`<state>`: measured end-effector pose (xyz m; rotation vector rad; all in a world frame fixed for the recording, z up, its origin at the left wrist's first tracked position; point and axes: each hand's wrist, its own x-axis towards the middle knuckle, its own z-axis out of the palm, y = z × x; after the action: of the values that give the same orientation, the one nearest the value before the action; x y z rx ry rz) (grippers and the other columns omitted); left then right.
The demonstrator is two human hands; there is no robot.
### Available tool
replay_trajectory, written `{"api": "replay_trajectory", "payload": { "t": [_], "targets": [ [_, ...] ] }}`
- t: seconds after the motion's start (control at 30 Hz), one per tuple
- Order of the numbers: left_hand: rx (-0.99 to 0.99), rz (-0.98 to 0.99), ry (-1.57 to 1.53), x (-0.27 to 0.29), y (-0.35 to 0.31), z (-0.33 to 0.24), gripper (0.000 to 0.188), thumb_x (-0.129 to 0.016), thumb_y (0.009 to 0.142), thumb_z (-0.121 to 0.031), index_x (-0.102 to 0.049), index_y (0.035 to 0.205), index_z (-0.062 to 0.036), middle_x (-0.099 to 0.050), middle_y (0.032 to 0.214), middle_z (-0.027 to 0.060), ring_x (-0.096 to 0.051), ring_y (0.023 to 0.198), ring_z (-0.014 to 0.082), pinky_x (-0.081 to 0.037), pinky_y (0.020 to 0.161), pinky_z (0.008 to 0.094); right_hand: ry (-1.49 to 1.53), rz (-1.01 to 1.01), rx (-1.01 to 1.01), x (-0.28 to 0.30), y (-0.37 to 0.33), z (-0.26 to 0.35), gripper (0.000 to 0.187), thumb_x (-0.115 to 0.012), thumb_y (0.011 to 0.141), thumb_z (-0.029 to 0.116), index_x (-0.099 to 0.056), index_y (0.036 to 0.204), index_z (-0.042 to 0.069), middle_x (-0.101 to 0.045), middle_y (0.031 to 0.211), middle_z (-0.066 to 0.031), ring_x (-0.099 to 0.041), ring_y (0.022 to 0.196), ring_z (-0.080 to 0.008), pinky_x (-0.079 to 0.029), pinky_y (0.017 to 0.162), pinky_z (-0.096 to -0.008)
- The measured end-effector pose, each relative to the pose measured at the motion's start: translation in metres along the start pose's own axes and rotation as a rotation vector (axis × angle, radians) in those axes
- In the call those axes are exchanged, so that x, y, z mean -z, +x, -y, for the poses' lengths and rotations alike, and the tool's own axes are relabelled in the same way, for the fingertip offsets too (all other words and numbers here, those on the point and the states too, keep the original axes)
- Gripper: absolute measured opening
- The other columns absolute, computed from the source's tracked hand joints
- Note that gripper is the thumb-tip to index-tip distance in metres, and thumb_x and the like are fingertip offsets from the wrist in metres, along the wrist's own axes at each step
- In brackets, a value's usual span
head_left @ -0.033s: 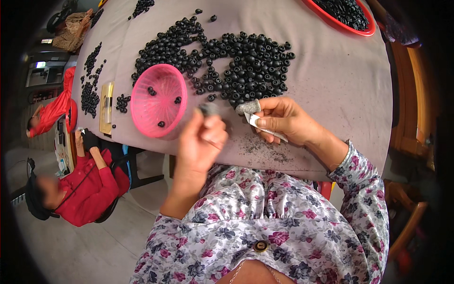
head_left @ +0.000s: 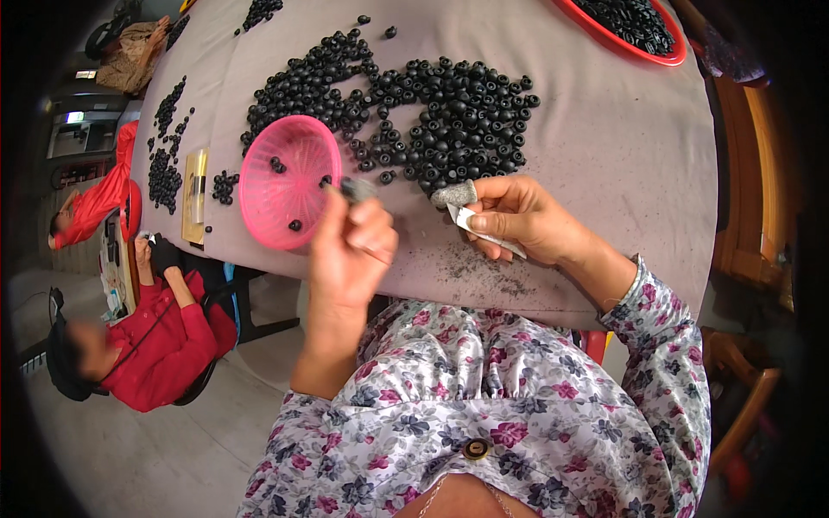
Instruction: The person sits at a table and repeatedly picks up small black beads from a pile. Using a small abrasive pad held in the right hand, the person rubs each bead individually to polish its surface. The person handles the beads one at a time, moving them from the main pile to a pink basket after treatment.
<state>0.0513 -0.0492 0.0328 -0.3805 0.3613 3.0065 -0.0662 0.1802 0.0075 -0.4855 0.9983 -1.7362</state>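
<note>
My right hand (head_left: 522, 220) pinches a folded white strip (head_left: 492, 233) between thumb and fingers. A grey finger cover (head_left: 455, 194) sits on its index finger, close to the near edge of the pile of black knobs (head_left: 466, 121). My left hand (head_left: 354, 246) is closed in a pinch beside the pink basket (head_left: 276, 229), with a grey cover (head_left: 358, 189) on its index finger. Between its thumb and index finger shows a small dark piece, blurred, that looks like one of the black knobs. Several black knobs lie inside the basket.
Dark dust (head_left: 488, 281) is scattered on the cloth-covered table (head_left: 596, 164) near me. A red tray (head_left: 669, 59) of black parts stands far right. Left of the basket are a yellowish packet (head_left: 195, 194) and small knob groups. A person in red (head_left: 173, 350) works at left.
My left hand has moved a little left and up, toward the pink basket's right rim. My right hand and the white strip have stayed in place.
</note>
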Motion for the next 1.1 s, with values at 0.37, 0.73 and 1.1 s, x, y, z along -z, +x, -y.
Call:
{"api": "replay_trajectory", "payload": {
  "t": [0.37, 0.73, 1.1],
  "targets": [
    [-0.782, -0.345, 2.181, 0.007, 0.026, 0.014, 0.026, -0.069, 0.088, -0.013, -0.056, 0.102, 0.0051, -0.056, 0.098, 0.0158, -0.058, 0.074, 0.0272, -0.048, 0.067, 0.0372, -0.002, -0.012, 0.003, -0.004, 0.001, 0.005, 0.015, -0.060, 0.096, 0.007, -0.066, 0.107, -0.001, -0.063, 0.078, 0.0009, -0.057, 0.058, -0.0035, -0.044, 0.047, -0.0171],
    [-0.690, -0.292, 2.306, 0.007, 0.017, 0.022, 0.018, -0.070, 0.086, -0.006, -0.060, 0.098, 0.0026, -0.058, 0.093, 0.0126, -0.056, 0.069, 0.0243, -0.046, 0.062, 0.0353, -0.027, -0.009, 0.007, -0.006, 0.000, 0.006, 0.014, -0.061, 0.096, 0.010, -0.067, 0.104, 0.000, -0.062, 0.076, 0.0011, -0.056, 0.058, -0.0034, -0.043, 0.047, -0.0175],
    [-0.632, -0.216, 2.306, 0.003, 0.010, 0.020, 0.020, -0.069, 0.084, -0.004, -0.056, 0.097, 0.0034, -0.056, 0.097, 0.0165, -0.060, 0.082, 0.0341, -0.048, 0.070, 0.0424, -0.111, -0.002, -0.015, -0.002, 0.001, 0.003, 0.018, -0.062, 0.096, 0.012, -0.065, 0.108, -0.002, -0.061, 0.073, -0.0003, -0.055, 0.057, -0.0046, -0.043, 0.048, -0.0190]
  ]
}}
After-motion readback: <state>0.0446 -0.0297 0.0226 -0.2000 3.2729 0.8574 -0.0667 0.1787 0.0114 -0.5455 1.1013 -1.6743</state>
